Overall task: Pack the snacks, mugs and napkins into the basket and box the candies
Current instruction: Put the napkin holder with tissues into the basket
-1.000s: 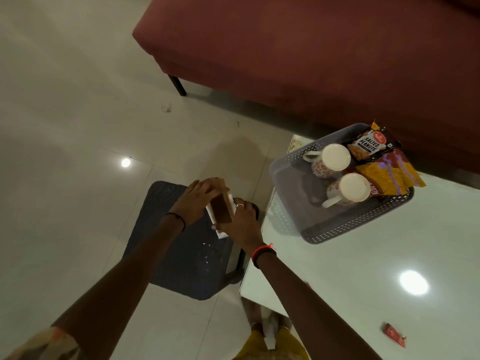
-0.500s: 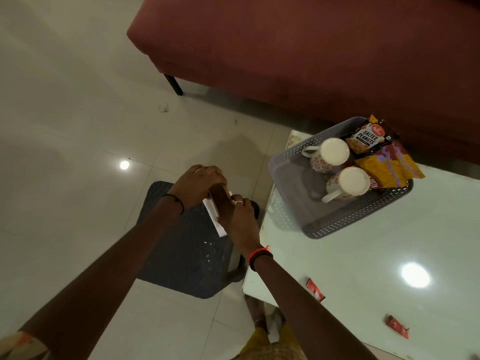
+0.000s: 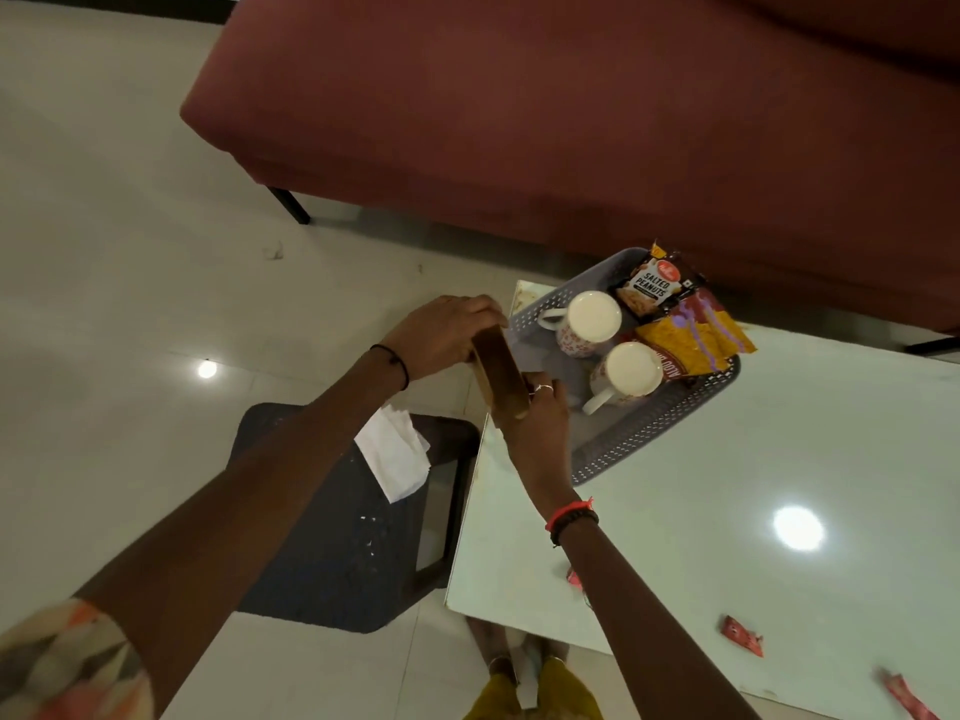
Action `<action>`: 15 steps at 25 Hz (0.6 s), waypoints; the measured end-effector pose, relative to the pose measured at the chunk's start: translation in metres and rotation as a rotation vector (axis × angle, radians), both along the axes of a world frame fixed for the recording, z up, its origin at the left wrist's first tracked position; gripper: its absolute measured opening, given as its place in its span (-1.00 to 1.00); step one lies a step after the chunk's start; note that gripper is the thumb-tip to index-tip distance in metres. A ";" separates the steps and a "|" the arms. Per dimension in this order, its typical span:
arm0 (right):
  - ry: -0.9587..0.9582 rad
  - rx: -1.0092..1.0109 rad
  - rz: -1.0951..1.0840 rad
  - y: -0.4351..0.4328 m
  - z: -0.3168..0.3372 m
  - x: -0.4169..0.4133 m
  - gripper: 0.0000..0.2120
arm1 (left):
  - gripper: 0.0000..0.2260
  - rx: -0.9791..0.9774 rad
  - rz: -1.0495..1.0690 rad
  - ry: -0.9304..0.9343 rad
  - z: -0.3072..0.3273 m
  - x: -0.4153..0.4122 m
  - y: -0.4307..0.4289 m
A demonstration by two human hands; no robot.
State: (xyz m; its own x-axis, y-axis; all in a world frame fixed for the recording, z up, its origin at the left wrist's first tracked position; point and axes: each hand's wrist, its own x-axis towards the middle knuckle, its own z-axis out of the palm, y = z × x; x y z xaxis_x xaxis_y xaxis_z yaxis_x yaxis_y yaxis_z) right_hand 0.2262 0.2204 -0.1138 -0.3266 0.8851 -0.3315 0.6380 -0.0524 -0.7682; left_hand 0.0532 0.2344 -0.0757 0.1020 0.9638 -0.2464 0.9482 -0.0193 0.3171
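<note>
Both hands hold a small brown box (image 3: 500, 372) above the table's left corner, beside the basket. My left hand (image 3: 447, 335) grips its far end and my right hand (image 3: 537, 426) grips its near end. The grey perforated basket (image 3: 623, 449) holds two white mugs (image 3: 592, 322) (image 3: 631, 371), a salted peanuts packet (image 3: 653, 285) and a yellow snack packet (image 3: 696, 337). White napkins (image 3: 396, 454) lie on the dark stool (image 3: 332, 543). Red candies (image 3: 742, 634) (image 3: 906, 696) lie on the white table (image 3: 753, 485), one (image 3: 574, 579) partly hidden by my right forearm.
A red sofa (image 3: 571, 111) stands behind the table, its dark leg (image 3: 291, 205) on the pale tiled floor (image 3: 114, 252). The stool stands left of the table. My feet (image 3: 524, 667) show below the table's near edge.
Both hands lifted the brown box off the stool and carried it right toward the basket. The napkins now lie uncovered on the stool.
</note>
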 end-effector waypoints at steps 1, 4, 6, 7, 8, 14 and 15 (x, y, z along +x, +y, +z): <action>-0.002 0.000 -0.026 0.008 -0.003 0.007 -0.68 | -0.55 -0.001 -0.017 -0.010 -0.003 0.007 0.012; -0.033 -0.007 -0.074 0.027 -0.018 0.025 -0.71 | -0.53 -0.028 -0.068 -0.006 -0.022 0.027 0.039; -0.063 -0.020 -0.076 0.034 -0.029 0.036 -0.70 | -0.53 -0.054 -0.094 0.026 -0.040 0.036 0.049; -0.074 -0.028 -0.075 0.037 -0.035 0.040 -0.69 | -0.53 -0.065 -0.095 0.033 -0.049 0.040 0.053; -0.086 -0.038 -0.070 0.039 -0.041 0.043 -0.67 | -0.54 -0.075 -0.089 0.031 -0.058 0.044 0.055; -0.185 -0.107 -0.015 0.046 -0.075 0.056 -0.67 | -0.58 -0.083 -0.056 0.039 -0.100 0.059 0.050; -0.198 -0.115 -0.010 0.048 -0.079 0.057 -0.68 | -0.58 -0.089 -0.054 0.051 -0.106 0.060 0.050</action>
